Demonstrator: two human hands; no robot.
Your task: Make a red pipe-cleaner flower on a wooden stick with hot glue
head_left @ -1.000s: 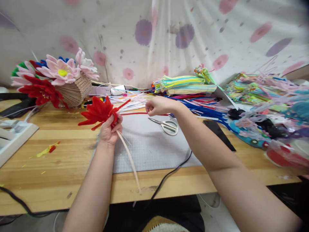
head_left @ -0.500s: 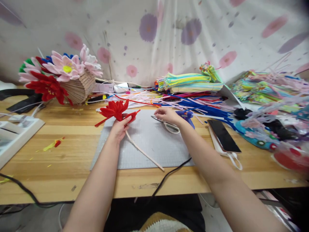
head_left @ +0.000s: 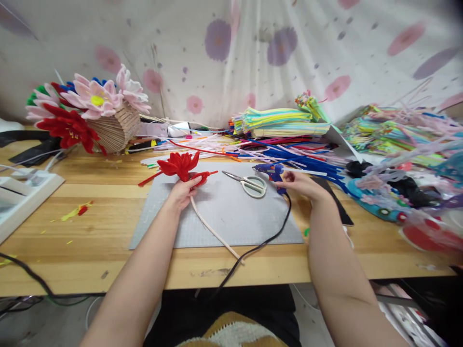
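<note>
My left hand (head_left: 183, 193) is closed round the base of a red fuzzy flower (head_left: 179, 165), whose pale stem (head_left: 213, 230) hangs down across the grey cutting mat (head_left: 231, 212). A red petal piece sticks out to the right of my thumb. At the mat's upper right, my right hand (head_left: 298, 184) has its fingers bent at the handle of a blue glue gun (head_left: 271, 171); whether they grip it is not clear. Scissors (head_left: 253, 186) with pale handles lie on the mat between my two hands.
A bunch of fuzzy flowers (head_left: 96, 100) in a ribbed holder stands at the back left, above a white power strip (head_left: 29, 197). Coloured pipe cleaners (head_left: 282, 120) are piled along the back. A phone (head_left: 334, 202) lies beyond my right wrist. A black cable (head_left: 260, 246) crosses the mat.
My right hand has moved right, from beside the scissors to the glue gun. The scissors are now uncovered. My left hand still holds the red flower, slightly farther right.
</note>
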